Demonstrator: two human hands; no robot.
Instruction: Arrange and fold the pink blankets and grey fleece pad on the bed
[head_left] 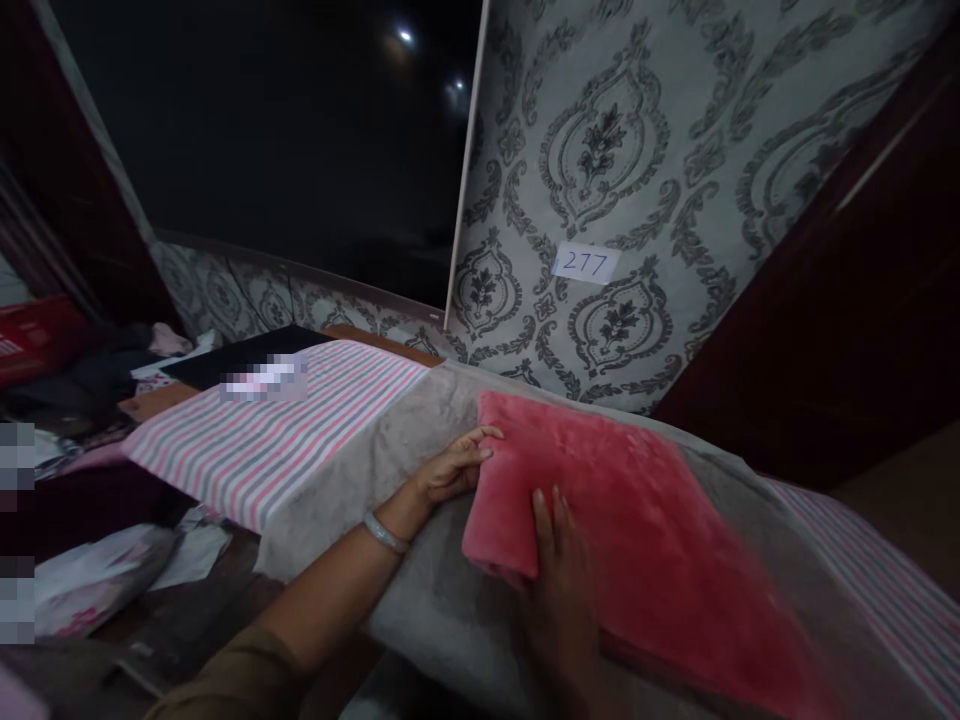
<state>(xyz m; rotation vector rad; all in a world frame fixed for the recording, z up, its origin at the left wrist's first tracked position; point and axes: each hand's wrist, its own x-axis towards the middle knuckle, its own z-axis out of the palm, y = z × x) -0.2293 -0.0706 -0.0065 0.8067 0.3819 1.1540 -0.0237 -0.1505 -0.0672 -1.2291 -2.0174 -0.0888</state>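
A pink plush blanket (pixel 637 530) lies spread to the right, its left end turned over into a thick fold or roll. My left hand (pixel 456 468) grips the left edge of that folded end, fingertips on top; a bracelet circles the wrist. My right hand (pixel 561 560) rests on the plush just right of the fold, fingers stretched out and lying flat, its wrist somewhat blurred. Beneath the blanket is a grey plush cover (pixel 360 500) that drapes over the surface's front edge.
Left of the grey cover lies a striped cloth (pixel 300 420), and more striped cloth (pixel 885 560) shows at right. A large dark TV screen (pixel 285 130) and patterned wall with a "277" label (pixel 586 263) stand behind. Plastic bags (pixel 97 575) and clothes clutter the left.
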